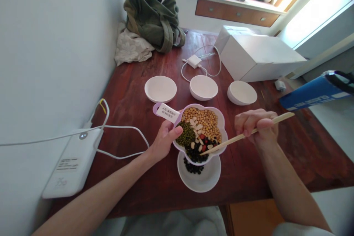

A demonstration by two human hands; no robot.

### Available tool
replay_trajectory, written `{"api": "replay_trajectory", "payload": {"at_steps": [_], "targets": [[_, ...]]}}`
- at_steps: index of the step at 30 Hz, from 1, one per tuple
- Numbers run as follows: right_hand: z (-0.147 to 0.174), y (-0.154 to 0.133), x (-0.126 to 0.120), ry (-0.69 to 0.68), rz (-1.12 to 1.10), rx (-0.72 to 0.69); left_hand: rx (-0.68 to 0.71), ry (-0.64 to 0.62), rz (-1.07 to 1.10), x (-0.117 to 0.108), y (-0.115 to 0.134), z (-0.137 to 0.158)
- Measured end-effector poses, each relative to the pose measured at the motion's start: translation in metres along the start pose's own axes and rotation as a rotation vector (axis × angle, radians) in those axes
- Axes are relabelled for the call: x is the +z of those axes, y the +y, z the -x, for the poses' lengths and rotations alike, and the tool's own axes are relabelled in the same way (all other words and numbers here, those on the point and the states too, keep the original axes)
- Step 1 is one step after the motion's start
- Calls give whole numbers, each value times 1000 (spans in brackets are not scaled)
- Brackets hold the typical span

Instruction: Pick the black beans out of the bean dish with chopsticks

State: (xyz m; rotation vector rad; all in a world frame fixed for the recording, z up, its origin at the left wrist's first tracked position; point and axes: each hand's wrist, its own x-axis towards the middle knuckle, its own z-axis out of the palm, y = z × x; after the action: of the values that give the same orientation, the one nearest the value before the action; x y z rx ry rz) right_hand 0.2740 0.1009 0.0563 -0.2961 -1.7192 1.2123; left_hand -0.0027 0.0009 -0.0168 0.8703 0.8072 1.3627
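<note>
My left hand (165, 139) grips the rim of a lilac flower-shaped bowl (222, 122) and tilts it over a small white dish (210, 179). Inside the bowl lie mixed beans (204, 120): yellow soybeans, green mung beans, black beans, some red and pale ones. Black beans (193, 168) lie in the white dish below. My right hand (258, 126) holds wooden chopsticks (235, 138), whose tips reach into the black beans at the bowl's near edge.
Three white bowls (160, 88) (204, 87) (242, 92) stand in a row behind. A white device (73, 162) with cables sits left by the wall. A white box (257, 57), a charger (194, 61) and a green bag (152, 16) lie further back.
</note>
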Motion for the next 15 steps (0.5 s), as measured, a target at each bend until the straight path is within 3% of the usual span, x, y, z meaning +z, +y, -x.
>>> {"api": "replay_trajectory", "payload": {"at_steps": [9,15], "targets": [[11,14,-1,132,-108,73,18,-28,14,-5,-6,2],[14,18,3,133,-136,114,9,-19,21,-4,-5,2]]}}
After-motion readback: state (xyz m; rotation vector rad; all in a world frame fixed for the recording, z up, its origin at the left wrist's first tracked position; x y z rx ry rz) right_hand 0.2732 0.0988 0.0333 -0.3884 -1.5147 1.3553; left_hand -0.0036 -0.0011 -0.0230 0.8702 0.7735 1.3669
